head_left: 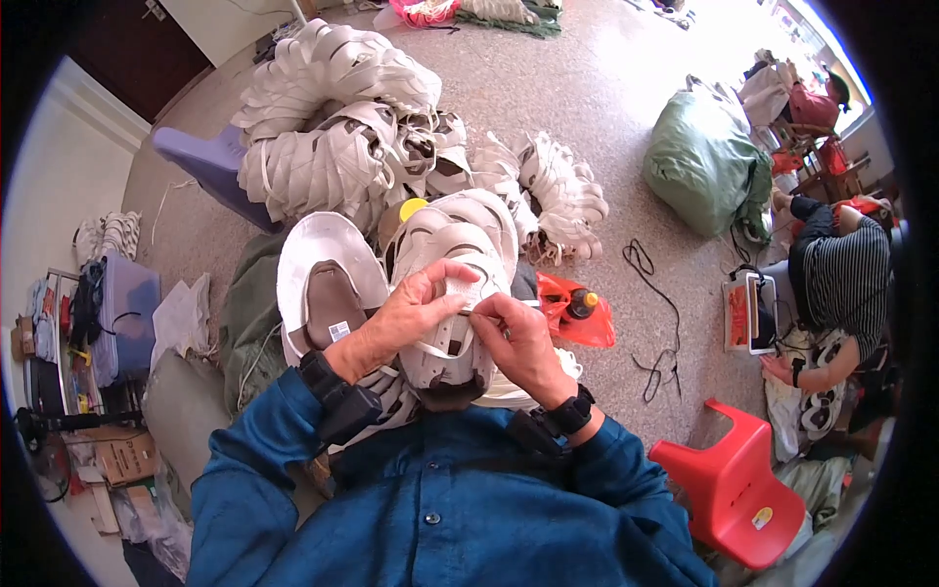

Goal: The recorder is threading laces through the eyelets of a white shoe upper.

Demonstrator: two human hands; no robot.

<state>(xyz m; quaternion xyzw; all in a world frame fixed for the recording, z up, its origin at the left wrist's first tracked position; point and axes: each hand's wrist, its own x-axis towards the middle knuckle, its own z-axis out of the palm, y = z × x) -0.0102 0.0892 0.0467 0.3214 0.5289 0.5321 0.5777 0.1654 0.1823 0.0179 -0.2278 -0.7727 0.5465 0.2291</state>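
My left hand grips the top of a white and tan shoe upper held in front of my chest. My right hand pinches a thin needle-like tool at the upper's edge, next to a small white label. Both wrists wear black bands, and blue sleeves cover my forearms. Just left of my hands lies a white sun hat with a tan underside. Behind my hands rises a stack of similar uppers.
Big bundles of white uppers pile up on the floor ahead, beside a purple stool. A red plastic bag with a bottle, a black cord, a green sack and a red stool lie to the right, near a seated person.
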